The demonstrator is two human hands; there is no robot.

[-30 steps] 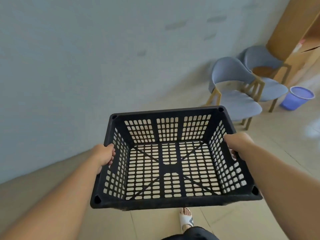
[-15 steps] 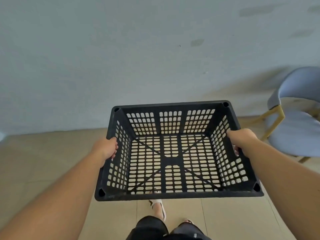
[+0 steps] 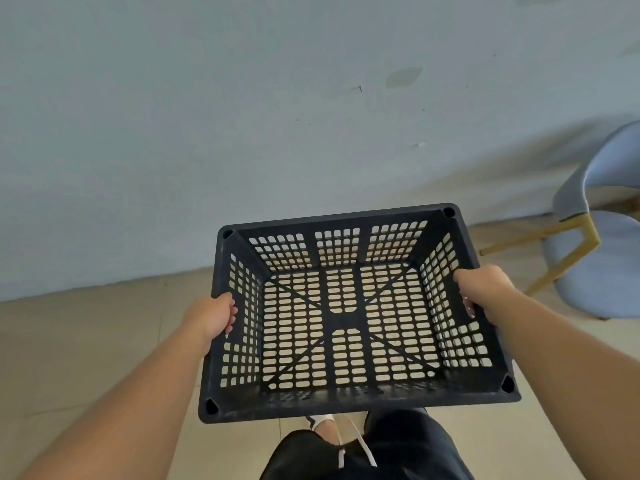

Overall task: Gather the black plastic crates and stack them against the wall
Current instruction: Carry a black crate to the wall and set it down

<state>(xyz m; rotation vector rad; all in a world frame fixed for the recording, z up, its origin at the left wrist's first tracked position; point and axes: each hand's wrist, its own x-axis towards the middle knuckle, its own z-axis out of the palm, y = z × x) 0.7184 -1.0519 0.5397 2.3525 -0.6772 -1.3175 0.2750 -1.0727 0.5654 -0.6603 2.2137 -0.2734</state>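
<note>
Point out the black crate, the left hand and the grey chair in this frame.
black crate (image 3: 343,320): head view, on the solid centre of its slotted floor.
left hand (image 3: 211,315): head view, on the back of the hand at the crate's left wall.
grey chair (image 3: 602,271): head view, on the seat cushion.

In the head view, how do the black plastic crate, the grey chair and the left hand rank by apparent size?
1. black plastic crate, largest, though nearest the camera.
2. grey chair, partly cut off by the frame, so unsure.
3. left hand, smallest.
</note>
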